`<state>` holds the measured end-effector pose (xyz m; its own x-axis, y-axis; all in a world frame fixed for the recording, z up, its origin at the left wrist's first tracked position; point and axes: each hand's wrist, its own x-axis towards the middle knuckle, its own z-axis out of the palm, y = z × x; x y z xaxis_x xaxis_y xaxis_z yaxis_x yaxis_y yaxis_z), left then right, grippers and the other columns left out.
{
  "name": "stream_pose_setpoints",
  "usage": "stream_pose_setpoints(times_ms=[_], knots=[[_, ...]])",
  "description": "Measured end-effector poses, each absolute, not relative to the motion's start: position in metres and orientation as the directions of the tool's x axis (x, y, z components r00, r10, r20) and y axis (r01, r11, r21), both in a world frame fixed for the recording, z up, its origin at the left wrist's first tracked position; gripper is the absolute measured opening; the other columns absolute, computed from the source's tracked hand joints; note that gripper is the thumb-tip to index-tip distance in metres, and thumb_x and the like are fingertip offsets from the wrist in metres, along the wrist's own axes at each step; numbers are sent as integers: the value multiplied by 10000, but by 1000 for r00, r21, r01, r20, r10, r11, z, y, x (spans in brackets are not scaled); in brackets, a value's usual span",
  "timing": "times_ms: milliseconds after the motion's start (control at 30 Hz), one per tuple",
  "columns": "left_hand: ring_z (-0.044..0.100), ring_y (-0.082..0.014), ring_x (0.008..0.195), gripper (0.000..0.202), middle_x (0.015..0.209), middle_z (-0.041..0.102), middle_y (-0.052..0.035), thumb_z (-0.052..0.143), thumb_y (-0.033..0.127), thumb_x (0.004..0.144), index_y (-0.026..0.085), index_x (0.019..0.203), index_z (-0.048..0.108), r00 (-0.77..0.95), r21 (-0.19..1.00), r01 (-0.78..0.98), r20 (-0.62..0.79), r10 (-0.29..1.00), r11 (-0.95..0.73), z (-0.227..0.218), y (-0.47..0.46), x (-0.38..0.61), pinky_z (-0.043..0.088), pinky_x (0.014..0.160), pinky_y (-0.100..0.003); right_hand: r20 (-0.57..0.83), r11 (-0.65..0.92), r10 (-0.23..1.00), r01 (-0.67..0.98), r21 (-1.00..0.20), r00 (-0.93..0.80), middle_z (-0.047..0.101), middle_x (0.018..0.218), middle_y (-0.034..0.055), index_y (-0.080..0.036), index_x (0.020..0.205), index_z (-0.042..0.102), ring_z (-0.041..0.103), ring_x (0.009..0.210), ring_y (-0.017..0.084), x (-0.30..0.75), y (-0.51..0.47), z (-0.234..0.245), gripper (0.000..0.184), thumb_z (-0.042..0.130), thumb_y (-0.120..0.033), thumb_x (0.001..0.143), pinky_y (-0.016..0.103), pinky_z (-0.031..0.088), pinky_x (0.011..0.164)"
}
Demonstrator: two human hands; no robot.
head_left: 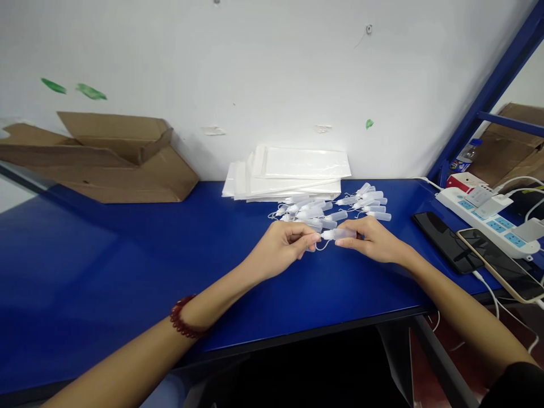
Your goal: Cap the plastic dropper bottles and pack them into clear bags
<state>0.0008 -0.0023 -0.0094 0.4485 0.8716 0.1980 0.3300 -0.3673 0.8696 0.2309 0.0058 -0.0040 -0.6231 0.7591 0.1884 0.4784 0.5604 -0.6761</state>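
Note:
Above the blue table [140, 272], a small translucent dropper bottle [343, 233] lies sideways between my two hands. Its body is gripped by the thumb and fingers of my right hand [376, 238]. My left hand [283, 246] pinches the bottle's narrow tip end, with the fingers covering whatever cap is there. A thin white strap [325, 246] loops below the neck. Just behind my left hand lies a pile of similar bottles [310, 212], partly covered by that hand. A smaller group of bottles [368, 199] lies behind my right hand.
White flat packets [297, 164] are stacked against the wall. An open cardboard box [144, 175] stands at the back left. To the right are two phones [446, 241] [504, 263], a white power strip [488, 221] with plugs and cables, and a plastic bottle [465, 156].

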Motion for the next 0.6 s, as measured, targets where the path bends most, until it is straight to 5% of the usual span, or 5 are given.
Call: stream_pose_setpoints(times_ms=[367,600], knots=[[508,-95,467,334,573,617,-28,601,394,857,133,669,690,543,884,313,133,829,-346,-3,-2,-2,413,475,-210,186,596,706,431,-677,-684,521,629,-31,-146,862,652,438,564,106,234,8,0,232,575,-359,912,245,328,551],[523,-97,458,478,615,635,-44,526,537,892,126,717,696,398,935,242,148,905,-259,3,4,-5,397,436,-213,242,592,740,437,-678,-628,496,624,-39,-150,832,646,395,566,98,237,9,5,255,590,-388,902,249,318,554]])
